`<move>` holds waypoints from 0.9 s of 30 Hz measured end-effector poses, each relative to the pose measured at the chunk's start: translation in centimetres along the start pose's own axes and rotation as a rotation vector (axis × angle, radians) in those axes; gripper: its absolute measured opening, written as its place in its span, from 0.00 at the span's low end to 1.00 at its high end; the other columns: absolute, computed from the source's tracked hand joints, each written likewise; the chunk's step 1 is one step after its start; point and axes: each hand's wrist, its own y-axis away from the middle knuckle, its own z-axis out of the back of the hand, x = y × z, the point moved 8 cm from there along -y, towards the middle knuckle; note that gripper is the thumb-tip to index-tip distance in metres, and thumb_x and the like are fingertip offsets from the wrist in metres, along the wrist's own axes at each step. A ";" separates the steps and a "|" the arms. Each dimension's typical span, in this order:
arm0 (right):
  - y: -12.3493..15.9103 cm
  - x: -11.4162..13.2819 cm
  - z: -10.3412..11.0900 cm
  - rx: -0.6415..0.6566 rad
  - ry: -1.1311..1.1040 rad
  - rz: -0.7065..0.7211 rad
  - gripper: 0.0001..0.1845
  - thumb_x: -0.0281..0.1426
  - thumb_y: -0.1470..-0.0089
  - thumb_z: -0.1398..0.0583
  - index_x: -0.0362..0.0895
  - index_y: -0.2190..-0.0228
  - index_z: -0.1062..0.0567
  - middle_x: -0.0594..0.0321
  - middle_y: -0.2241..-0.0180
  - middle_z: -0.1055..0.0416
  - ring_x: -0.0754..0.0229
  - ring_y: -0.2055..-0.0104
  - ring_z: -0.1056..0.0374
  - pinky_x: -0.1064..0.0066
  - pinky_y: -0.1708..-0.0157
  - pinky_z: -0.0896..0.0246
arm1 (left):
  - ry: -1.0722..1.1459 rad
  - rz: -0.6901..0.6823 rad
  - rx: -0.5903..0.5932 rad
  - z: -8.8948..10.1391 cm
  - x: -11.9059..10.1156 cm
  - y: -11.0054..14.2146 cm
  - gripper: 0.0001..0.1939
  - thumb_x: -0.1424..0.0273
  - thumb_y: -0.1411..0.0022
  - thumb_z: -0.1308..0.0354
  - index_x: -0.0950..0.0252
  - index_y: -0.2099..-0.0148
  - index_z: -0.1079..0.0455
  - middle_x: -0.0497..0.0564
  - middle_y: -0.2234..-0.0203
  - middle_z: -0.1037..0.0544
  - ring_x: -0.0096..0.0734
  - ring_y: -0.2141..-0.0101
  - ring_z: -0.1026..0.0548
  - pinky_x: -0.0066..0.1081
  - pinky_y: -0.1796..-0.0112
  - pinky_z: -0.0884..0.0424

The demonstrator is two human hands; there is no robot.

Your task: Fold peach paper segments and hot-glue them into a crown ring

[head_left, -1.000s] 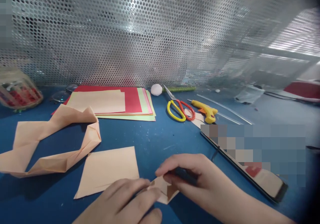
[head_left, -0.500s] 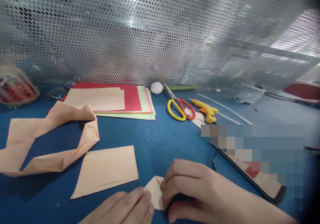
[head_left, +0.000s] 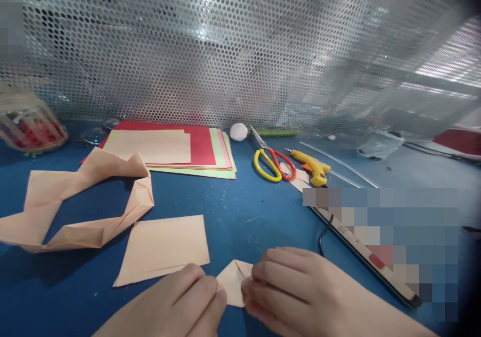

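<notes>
Open lane between folded paper (head_left: 232, 284) and obstructing scissors (head_left: 271, 152)

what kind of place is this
Probably a craft workspace: a blue tabletop holds a stack of coloured paper, scissors and what looks like a yellow glue gun.

silver perforated metal panel (head_left: 150, 66) across top, bright white glare (head_left: 205, 26) upper centre; blue scuffed flat tabletop (head_left: 229, 204) below.
</notes>
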 end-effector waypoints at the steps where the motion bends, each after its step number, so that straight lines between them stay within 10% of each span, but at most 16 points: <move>1: 0.1 0.3 -0.1 -0.013 0.043 0.008 0.15 0.24 0.34 0.50 0.41 0.68 0.26 0.63 0.75 0.30 0.62 0.73 0.36 0.69 0.74 0.39 | 0.031 0.003 0.072 -0.8 0.0 0.1 0.20 0.81 0.29 0.63 0.65 0.66 0.32 0.43 0.73 0.26 0.26 0.73 0.30 0.29 0.66 0.34; 4: 0.8 0.8 -0.8 -0.013 0.118 -0.033 0.16 0.20 0.37 0.51 0.42 0.71 0.27 0.63 0.75 0.30 0.61 0.73 0.35 0.70 0.75 0.38 | 0.088 -0.013 0.290 -2.7 -0.1 0.3 0.22 0.79 0.28 0.64 0.64 0.70 0.33 0.45 0.77 0.30 0.30 0.76 0.33 0.33 0.72 0.37; 10: 1.6 1.3 -1.5 -0.132 0.196 -0.155 0.14 0.16 0.43 0.48 0.41 0.70 0.27 0.61 0.74 0.29 0.60 0.71 0.31 0.71 0.71 0.32 | 0.029 -0.012 0.313 -2.0 0.1 -0.2 0.23 0.81 0.29 0.67 0.63 0.70 0.36 0.45 0.78 0.31 0.29 0.77 0.34 0.32 0.73 0.38; 27: 0.5 -2.4 -2.2 0.010 -0.586 -0.576 0.10 0.20 0.43 0.44 0.45 0.68 0.25 0.65 0.69 0.25 0.66 0.66 0.29 0.79 0.67 0.35 | -0.044 0.159 0.376 -2.6 1.3 0.3 0.20 0.86 0.37 0.65 0.61 0.71 0.39 0.46 0.79 0.31 0.33 0.79 0.32 0.32 0.76 0.39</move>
